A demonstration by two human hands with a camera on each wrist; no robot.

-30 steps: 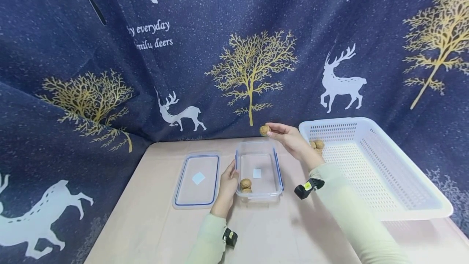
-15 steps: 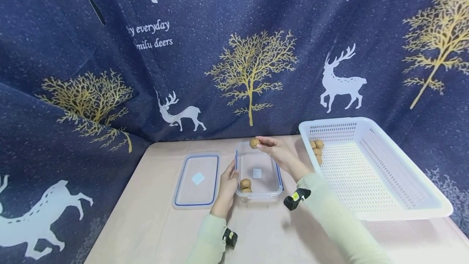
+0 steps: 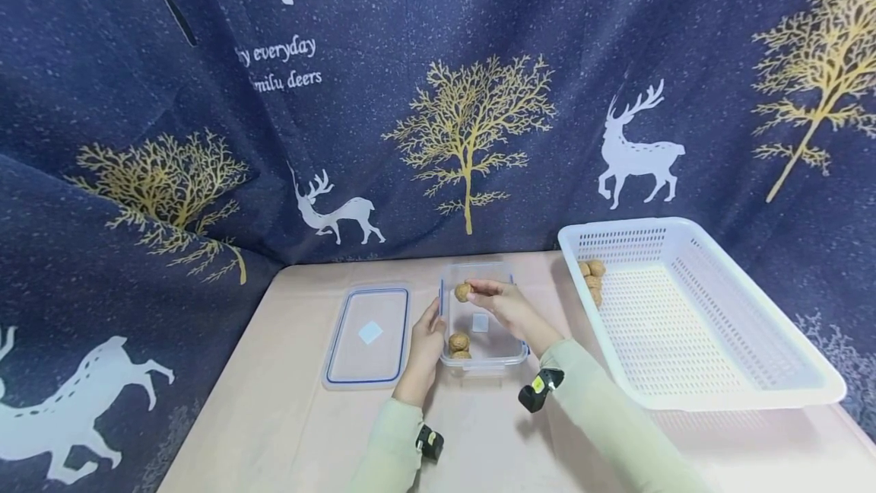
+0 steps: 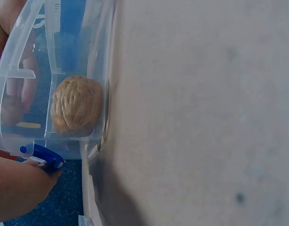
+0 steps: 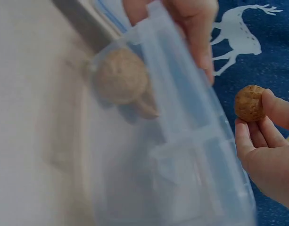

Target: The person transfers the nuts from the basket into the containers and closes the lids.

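Observation:
My right hand (image 3: 509, 309) pinches a walnut (image 3: 463, 292) between thumb and fingers, above the far left part of a clear plastic food container (image 3: 483, 362). The held walnut (image 5: 249, 103) shows well in the right wrist view. My left hand (image 3: 426, 341) grips the container's left side, close to a blue clip (image 4: 47, 155) in the left wrist view. Two walnuts (image 3: 459, 342) lie in the container's near left corner; one of them (image 4: 77, 106) shows through the wall in the left wrist view.
Left of the container lies its clear lid (image 3: 369, 333) with a blue seal. A large white plastic basket (image 3: 746, 394) stands on the right, several walnuts (image 3: 594, 280) along its left wall. Behind the table hangs a dark blue printed cloth (image 3: 424, 14).
My right hand has carried the walnut left and toward me, from beyond the container's far edge to over its inside. My left hand and the container have stayed put.

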